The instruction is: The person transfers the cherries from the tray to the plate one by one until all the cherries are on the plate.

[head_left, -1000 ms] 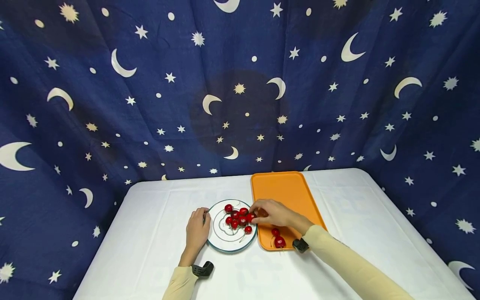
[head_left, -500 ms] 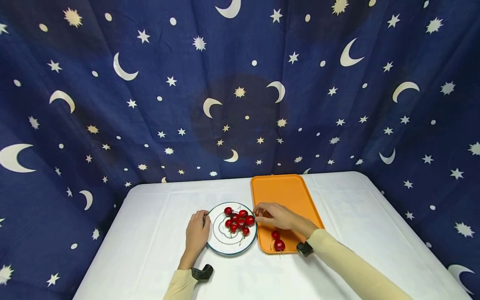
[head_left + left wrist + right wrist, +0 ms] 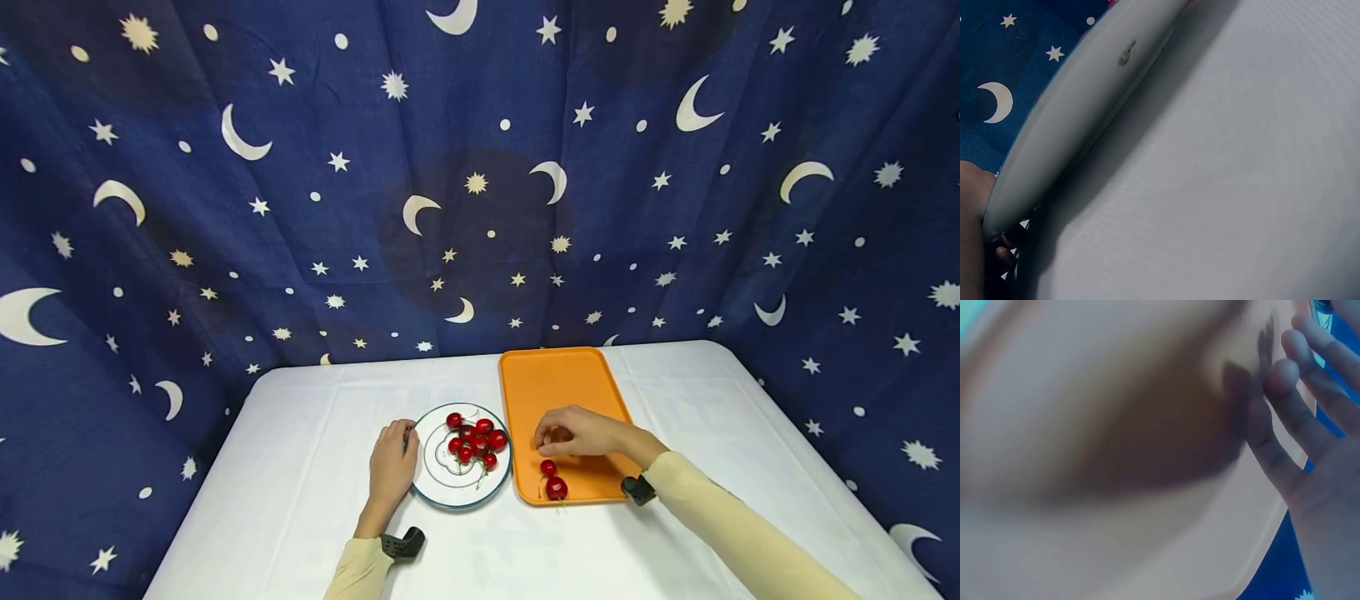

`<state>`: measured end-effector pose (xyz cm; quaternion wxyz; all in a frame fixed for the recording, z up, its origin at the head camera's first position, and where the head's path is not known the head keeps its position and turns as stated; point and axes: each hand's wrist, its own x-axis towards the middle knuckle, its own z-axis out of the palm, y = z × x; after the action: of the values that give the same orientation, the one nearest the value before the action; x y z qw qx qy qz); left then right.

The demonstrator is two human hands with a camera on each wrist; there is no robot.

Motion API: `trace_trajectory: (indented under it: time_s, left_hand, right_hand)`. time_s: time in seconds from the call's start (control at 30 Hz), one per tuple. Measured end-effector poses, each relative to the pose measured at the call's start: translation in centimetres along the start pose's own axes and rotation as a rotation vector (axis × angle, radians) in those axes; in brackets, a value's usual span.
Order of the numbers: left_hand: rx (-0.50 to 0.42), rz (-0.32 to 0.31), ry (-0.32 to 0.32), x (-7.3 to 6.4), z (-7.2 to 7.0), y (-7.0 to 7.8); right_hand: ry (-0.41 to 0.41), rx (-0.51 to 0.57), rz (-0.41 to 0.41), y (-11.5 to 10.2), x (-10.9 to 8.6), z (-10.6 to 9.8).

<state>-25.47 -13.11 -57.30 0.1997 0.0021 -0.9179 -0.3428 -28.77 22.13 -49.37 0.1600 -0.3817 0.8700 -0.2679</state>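
A white plate (image 3: 438, 487) with a dark green rim holds several red cherries (image 3: 480, 443), some with stems. My left hand (image 3: 392, 467) grips the plate's left rim; the left wrist view has a fingertip (image 3: 1004, 255) under the plate's edge (image 3: 1079, 106). Over the orange tray (image 3: 558, 379) is my right hand (image 3: 581, 431), fingers loosely bent, holding nothing. Just nearer than those fingers, two cherries lie on the tray: a smaller one (image 3: 548, 468) and a larger one (image 3: 557, 488). The right wrist view catches the hand (image 3: 1310, 437) with its fingers apart, low over the tray surface.
Both the plate and the tray stand on a table with a white cloth (image 3: 300, 483), the tray just right of the plate. Behind hangs a dark blue curtain (image 3: 337, 242) with moons and stars. Each wrist carries a black camera (image 3: 403, 543).
My right hand has let go of a cherry at the plate's right side and moved right, back over the tray. The cherries on the plate settled slightly. My left hand stays at the rim.
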Motion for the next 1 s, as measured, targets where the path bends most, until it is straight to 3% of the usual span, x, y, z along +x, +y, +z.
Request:
trace_trajectory:
  time_s: [0.4, 1.0]
  left_hand:
    - [0.0, 0.006, -0.001, -0.1, 0.0, -0.1]
    - [-0.002, 0.007, 0.0, 0.0, -0.2, 0.1]
  right_hand:
    - [-0.029, 0.095, -0.013, 0.5, -0.9, 0.8]
    - [-0.031, 0.066, -0.012, 0.0, -0.3, 1.4]
